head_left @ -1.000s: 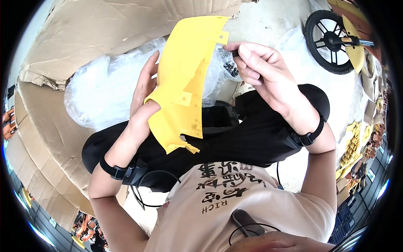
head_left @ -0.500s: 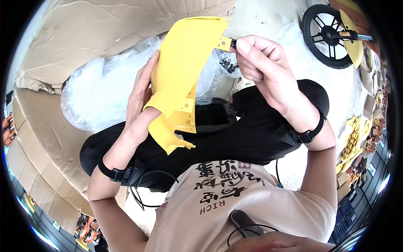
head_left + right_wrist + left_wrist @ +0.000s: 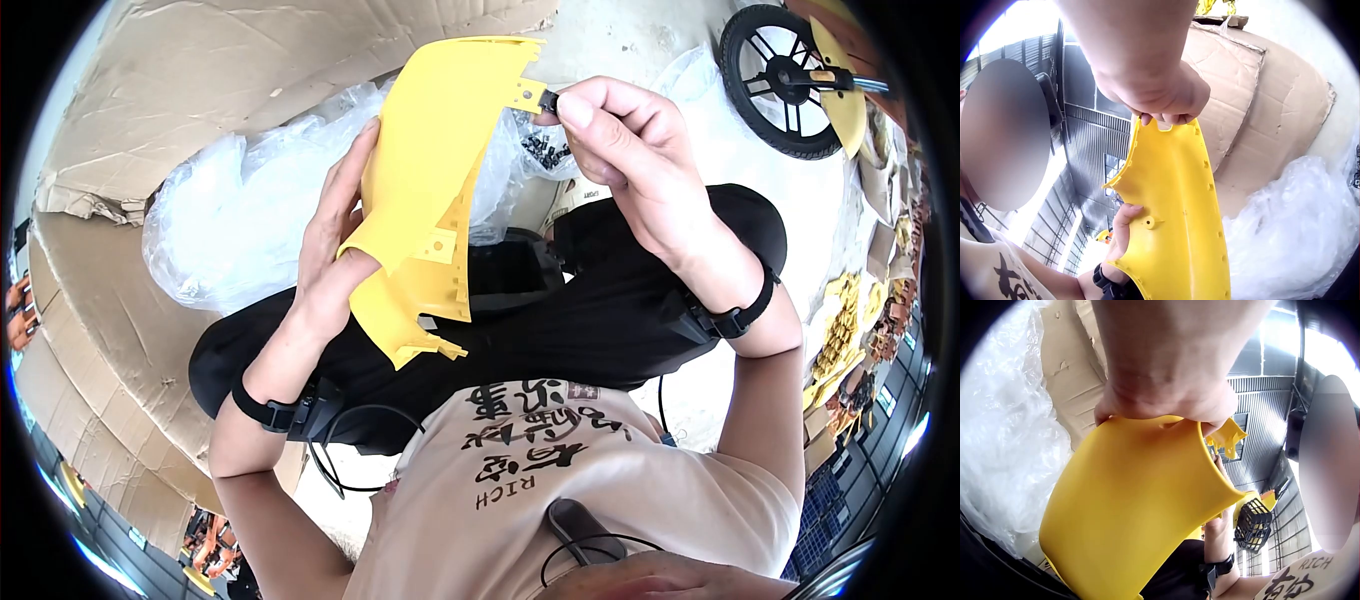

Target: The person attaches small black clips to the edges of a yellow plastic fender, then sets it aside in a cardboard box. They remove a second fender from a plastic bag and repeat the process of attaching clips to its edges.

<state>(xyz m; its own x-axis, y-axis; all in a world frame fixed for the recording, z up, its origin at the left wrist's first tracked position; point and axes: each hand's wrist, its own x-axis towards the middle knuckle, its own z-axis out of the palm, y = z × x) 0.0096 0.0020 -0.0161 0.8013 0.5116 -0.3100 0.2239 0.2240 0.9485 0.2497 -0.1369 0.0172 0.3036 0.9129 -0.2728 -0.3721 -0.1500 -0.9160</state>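
A curved yellow plastic panel (image 3: 425, 150) stands upright in front of the person, above the lap. My left hand (image 3: 322, 255) grips it by its left edge, with the fingers along the outer face; in the right wrist view the left thumb (image 3: 1124, 219) lies on the inner face near a round boss. My right hand (image 3: 640, 150) pinches a small black clip (image 3: 547, 101) between thumb and index finger. That clip sits at the end of a small holed tab (image 3: 524, 95) on the panel's upper right edge. In the right wrist view the hand hides the clip.
Clear plastic bags (image 3: 220, 220) lie on cardboard (image 3: 180, 90) to the left. Behind the panel is a clear bag of small black parts (image 3: 545, 152). A black spoked wheel (image 3: 785, 85) stands at upper right, with a pile of yellow parts (image 3: 835, 335) on the right.
My right hand has brought the black clip from just off the panel onto the tab's end. The left hand has turned the panel slightly and keeps its grip.
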